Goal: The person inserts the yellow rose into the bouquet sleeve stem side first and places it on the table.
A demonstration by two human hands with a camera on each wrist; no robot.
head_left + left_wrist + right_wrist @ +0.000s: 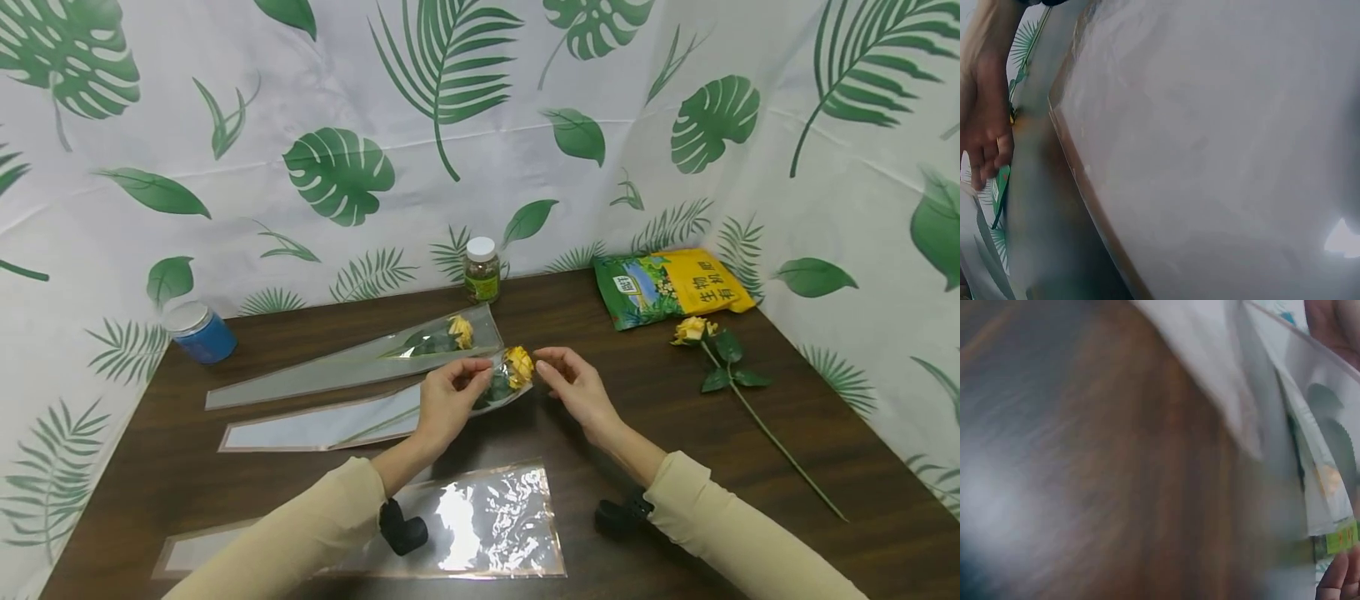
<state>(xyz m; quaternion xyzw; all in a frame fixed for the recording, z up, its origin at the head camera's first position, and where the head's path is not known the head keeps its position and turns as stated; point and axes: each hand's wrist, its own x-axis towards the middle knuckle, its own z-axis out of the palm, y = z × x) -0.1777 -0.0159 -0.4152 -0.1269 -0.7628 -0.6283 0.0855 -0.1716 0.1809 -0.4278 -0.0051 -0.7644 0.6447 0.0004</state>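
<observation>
My left hand (448,400) pinches the edge of a clear plastic flower sleeve (300,425) near its wide end, thumb against fingers. Inside it lies a yellow rose (519,367), its bloom at the sleeve's mouth and its green stem running left toward the narrow end. To the right of the bloom is my right hand (577,390), thumb and forefinger slightly apart and fingertips right beside the petals. Its fingers look loosely extended in the left wrist view. Behind, a second sleeve (300,382) with another yellow rose (461,332) lies on the table.
An empty, shiny sleeve (517,525) lies in front, under the left forearm. A loose yellow rose (690,331) with a long stem lies at right, by a green and yellow bag (675,287). A white-lidded jar (482,271) and a blue jar (201,333) stand at the back.
</observation>
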